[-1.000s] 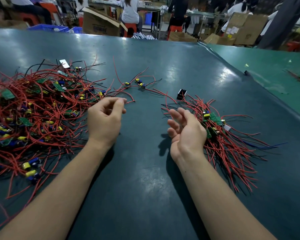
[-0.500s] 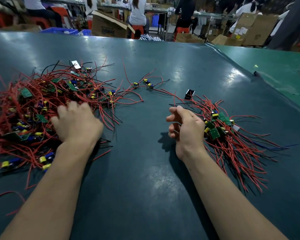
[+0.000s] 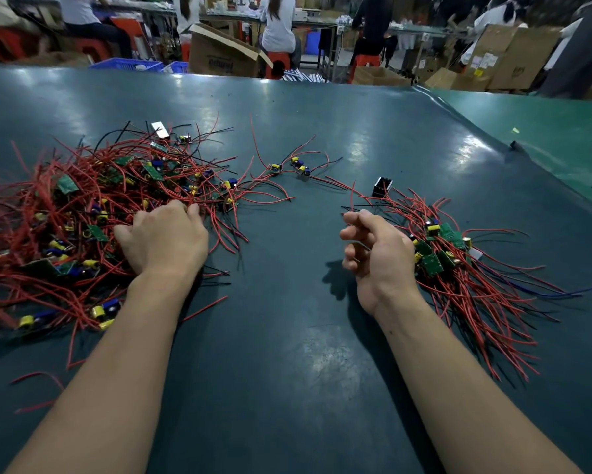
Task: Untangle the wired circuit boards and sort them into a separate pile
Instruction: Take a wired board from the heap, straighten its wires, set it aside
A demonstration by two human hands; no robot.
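Heaped at the left: a tangled pile of small green circuit boards with yellow and blue parts, knotted in red and black wires. Laid at the right, well apart: a sorted pile, boards bunched together, wires fanned out toward the near right. Between them, farther back: two loose boards, wires trailing.

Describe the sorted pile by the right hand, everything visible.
The sorted pile lies on the dark green table, just right of the right hand. Several small green boards with yellow and dark parts cluster at its near-left side. Thin red wires, a few black and one blue, fan out rightward and toward the camera, roughly aligned. Whether the hand touches it is unclear.
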